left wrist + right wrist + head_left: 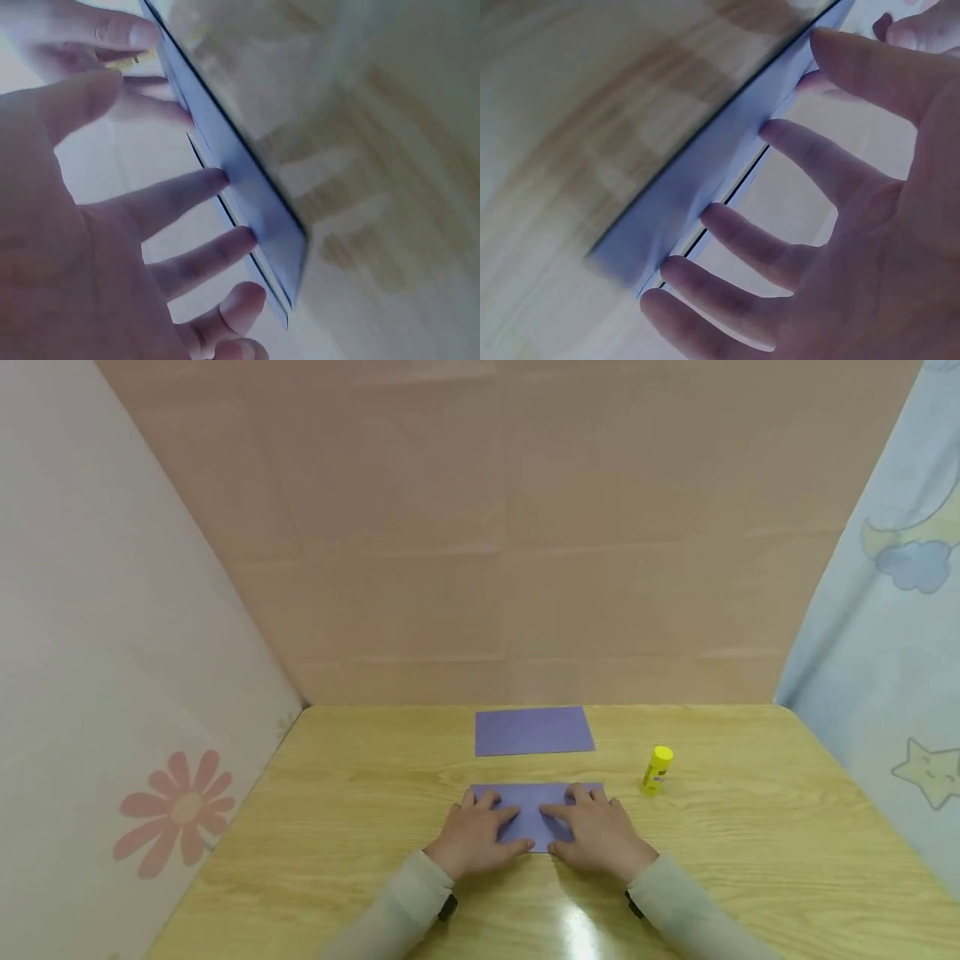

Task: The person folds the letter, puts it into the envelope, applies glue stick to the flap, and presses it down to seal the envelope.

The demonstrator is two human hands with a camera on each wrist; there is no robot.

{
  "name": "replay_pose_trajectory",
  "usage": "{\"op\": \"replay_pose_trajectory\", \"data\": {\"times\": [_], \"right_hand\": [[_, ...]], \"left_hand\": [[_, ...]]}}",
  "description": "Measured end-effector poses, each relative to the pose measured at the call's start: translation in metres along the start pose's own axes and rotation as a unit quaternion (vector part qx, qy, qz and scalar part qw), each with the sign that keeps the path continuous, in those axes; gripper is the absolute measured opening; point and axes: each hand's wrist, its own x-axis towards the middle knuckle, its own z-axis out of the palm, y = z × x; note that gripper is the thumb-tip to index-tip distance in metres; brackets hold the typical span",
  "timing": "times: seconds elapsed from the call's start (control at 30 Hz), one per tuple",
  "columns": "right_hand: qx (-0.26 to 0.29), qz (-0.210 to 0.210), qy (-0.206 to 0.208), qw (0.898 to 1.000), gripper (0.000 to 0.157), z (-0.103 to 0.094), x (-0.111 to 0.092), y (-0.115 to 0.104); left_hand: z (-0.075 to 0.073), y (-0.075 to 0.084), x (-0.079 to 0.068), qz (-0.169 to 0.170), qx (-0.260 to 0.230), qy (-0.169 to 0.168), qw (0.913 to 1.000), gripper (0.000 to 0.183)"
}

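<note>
A purple sheet of paper (534, 798) lies on the table under both hands. My left hand (474, 837) rests on its left half with fingers spread, and my right hand (602, 835) rests likewise on its right half. The thumbs come close together near the sheet's front edge. In the left wrist view, fingertips of the left hand (82, 240) touch the paper (259, 217). The right wrist view shows fingertips of the right hand (892, 240) on or near the paper (682, 187). Neither hand grips anything; parts of the sheet are hidden beneath the fingers.
Behind the hands, a second purple sheet (534, 732) lies flat on the wooden table (360, 793). A yellow glue stick (657, 770) stands to the right, beyond the right hand. Fabric or paper screens (510, 543) enclose the table's back and sides.
</note>
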Motion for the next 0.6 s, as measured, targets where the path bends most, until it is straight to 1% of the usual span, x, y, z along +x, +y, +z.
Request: {"op": "replay_pose_trajectory", "data": {"times": [0.1,0.2,0.3,0.37,0.5,0.6], "right_hand": [[-0.001,0.024,-0.006,1.0,0.051,-0.001,-0.007,0.014],[-0.001,0.044,-0.005,0.999,0.05,-0.004,-0.012,0.031],[0.003,0.049,-0.005,0.999,0.051,-0.009,-0.014,0.044],[0.005,0.049,-0.009,0.999,0.052,-0.011,-0.014,0.049],[0.016,0.044,-0.017,0.999,0.056,-0.015,-0.013,0.049],[0.034,0.038,-0.027,0.998,0.062,-0.019,-0.015,0.046]], "left_hand": [[0.0,-0.004,-0.004,-0.028,0.006,0.012,0.9995,0.063],[-0.003,-0.011,-0.007,-0.039,0.0,0.02,0.9991,0.06],[-0.005,-0.017,-0.009,-0.038,-0.008,0.021,0.999,0.059],[-0.005,-0.02,-0.009,-0.034,-0.013,0.024,0.9991,0.059],[-0.009,-0.023,-0.012,-0.021,-0.019,0.024,0.9993,0.063],[-0.014,-0.021,-0.022,-0.009,-0.017,0.006,0.9998,0.072]]}}
